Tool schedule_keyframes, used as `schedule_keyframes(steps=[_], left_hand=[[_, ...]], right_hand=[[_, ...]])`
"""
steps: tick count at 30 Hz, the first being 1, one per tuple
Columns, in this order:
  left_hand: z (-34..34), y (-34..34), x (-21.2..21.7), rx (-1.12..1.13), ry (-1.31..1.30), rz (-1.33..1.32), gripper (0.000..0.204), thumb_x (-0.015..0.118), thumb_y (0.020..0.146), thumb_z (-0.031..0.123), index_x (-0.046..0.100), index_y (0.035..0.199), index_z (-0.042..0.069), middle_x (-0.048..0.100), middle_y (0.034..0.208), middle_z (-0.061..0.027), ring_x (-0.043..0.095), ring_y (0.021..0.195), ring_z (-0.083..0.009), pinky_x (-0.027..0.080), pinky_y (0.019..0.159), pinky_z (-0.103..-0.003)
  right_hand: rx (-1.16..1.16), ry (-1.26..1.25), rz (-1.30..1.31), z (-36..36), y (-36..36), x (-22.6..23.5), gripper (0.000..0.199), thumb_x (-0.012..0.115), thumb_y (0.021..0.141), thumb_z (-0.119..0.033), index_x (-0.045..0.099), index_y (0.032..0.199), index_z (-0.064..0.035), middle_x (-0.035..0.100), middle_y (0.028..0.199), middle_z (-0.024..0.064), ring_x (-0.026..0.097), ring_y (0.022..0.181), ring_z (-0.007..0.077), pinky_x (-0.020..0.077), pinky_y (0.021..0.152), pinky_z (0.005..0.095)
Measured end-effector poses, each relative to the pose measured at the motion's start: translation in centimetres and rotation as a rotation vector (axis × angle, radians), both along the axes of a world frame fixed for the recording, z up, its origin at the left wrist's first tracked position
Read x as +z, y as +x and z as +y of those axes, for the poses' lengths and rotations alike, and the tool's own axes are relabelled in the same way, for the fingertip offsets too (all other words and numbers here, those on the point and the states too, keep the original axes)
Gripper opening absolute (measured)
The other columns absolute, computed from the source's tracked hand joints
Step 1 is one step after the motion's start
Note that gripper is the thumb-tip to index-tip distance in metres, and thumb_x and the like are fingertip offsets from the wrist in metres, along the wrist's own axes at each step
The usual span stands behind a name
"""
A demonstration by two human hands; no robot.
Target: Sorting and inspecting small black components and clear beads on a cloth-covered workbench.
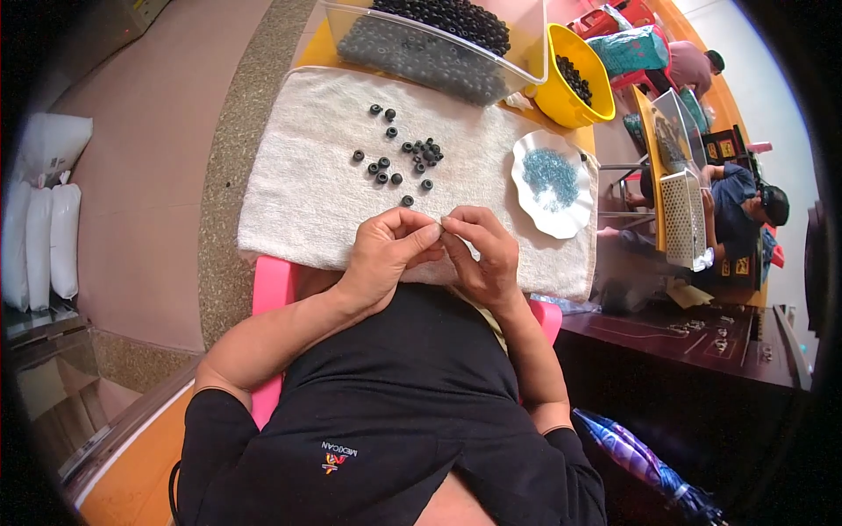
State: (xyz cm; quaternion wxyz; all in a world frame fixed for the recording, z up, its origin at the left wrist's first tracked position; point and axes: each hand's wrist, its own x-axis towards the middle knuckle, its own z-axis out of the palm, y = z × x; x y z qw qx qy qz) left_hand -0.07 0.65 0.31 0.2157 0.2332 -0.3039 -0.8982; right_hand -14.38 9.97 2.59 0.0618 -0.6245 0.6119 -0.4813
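Pinching our fingertips together over the near edge of the towel (307,202), we bring both hands to meet at one spot: the left hand (386,254) is curled nearly closed, thumb against forefinger, and the right hand (482,250) is curled the same way, its fingertips touching the left's. Whatever sits between the fingertips is too small to make out, so we cannot tell what either hand grips. Just beyond our knuckles one dark ring lies alone on the white towel, and farther out a loose scatter of small dark rings (403,153) is spread across the cloth, some bunched, some apart. To the right of them, partly on the towel, we see a white scalloped dish (531,206) holding a heap of tiny pale blue pieces (551,175). At the far edge a clear plastic tub (421,57) is heaped with many more dark rings, and beside it a yellow bowl (561,101) holds others. Under the towel's near side a pink surface (272,289) shows.
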Motion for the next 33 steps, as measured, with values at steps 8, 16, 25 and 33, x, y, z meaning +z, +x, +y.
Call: schedule_keyframes(steps=[8,16,25,33], left_hand=[[0.0,-0.1,-0.2,0.033,-0.022,0.019,0.01,0.066,0.092,0.008,0.062,0.098,0.002,0.067,0.092,-0.0055,0.065,0.083,-0.0099,0.056,0.077,-0.024],[0.0,-0.1,-0.4,0.013,-0.05,0.02,0.008,0.066,0.091,0.004,0.064,0.099,0.004,0.068,0.092,-0.0042,0.065,0.083,-0.0106,0.056,0.077,-0.025],[0.2,-0.1,0.4,-0.011,-0.028,0.012,0.013,0.063,0.094,0.009,0.062,0.106,0.004,0.067,0.093,-0.0038,0.066,0.084,-0.0112,0.056,0.078,-0.027],[0.2,0.0,-0.2,-0.023,-0.069,0.018,0.009,0.063,0.093,0.007,0.061,0.102,0.004,0.067,0.093,-0.0038,0.066,0.084,-0.0108,0.057,0.077,-0.027]], right_hand=[[-0.059,-0.125,0.224,-0.1,0.5,-0.4,0.047,0.077,0.07,0.004,0.061,0.114,0.0009,0.065,0.094,0.0168,0.067,0.079,0.0286,0.0551,0.066,0.0339],[-0.09,-0.25,0.303,-0.6,0.7,-1.0,0.058,0.079,0.065,0.004,0.057,0.119,0.0016,0.066,0.093,0.0178,0.067,0.077,0.0298,0.0561,0.063,0.0356],[-0.123,-0.25,0.226,-0.3,0.6,-0.8,0.064,0.08,0.064,0.005,0.053,0.122,0.0047,0.067,0.093,0.0182,0.069,0.077,0.0275,0.0573,0.064,0.034],[-0.054,-0.202,0.223,-0.1,0.5,-0.8,0.054,0.078,0.065,0.006,0.058,0.114,0.0049,0.067,0.088,0.0175,0.068,0.071,0.026,0.0556,0.059,0.0319]])
